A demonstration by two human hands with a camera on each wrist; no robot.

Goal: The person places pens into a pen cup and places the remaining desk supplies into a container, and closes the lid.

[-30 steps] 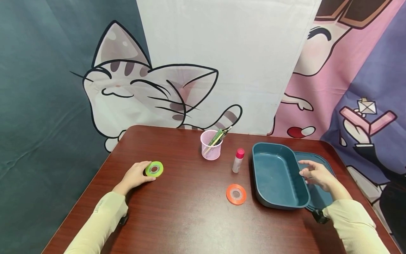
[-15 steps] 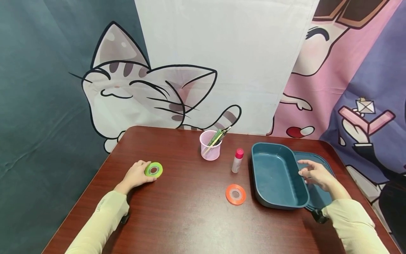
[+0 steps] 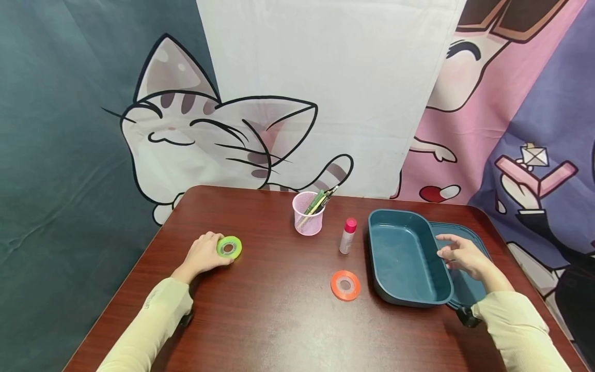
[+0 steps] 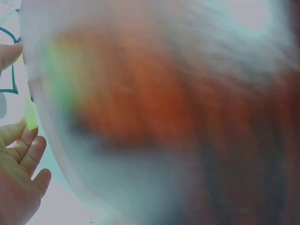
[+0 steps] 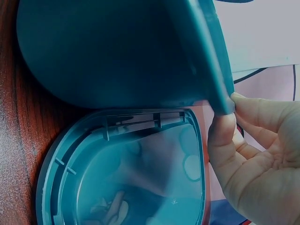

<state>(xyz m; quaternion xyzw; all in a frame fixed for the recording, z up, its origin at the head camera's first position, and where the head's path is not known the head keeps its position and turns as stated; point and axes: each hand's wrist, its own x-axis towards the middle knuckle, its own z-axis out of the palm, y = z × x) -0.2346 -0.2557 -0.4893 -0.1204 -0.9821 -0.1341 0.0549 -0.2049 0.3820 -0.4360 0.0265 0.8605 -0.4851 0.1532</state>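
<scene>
My left hand point(image 3: 203, 253) grips a roll of green tape point(image 3: 238, 247) between thumb and fingers, over the left part of the table. The left wrist view shows the roll edge-on as a thin yellow-green strip point(image 4: 30, 115), with a fingertip at each end. On the right, my right hand point(image 3: 467, 257) pinches the near-side rim of a deep teal plastic box point(image 3: 409, 258); thumb and finger meet on that rim point(image 5: 223, 105) in the right wrist view. Under the hand and partly beneath the box lies a matching teal lid point(image 3: 466, 289).
A roll of orange tape point(image 3: 338, 294) lies flat left of the box. Behind it stands a glue stick point(image 3: 346, 242) with a pink cap. A pink mesh cup point(image 3: 308, 225) with several pens is near the back edge of the brown table point(image 3: 260, 320). Printed cloths hang behind.
My left hand has shifted slightly to the right with the green tape roll. My right hand stays on the box rim, and the other things have not moved.
</scene>
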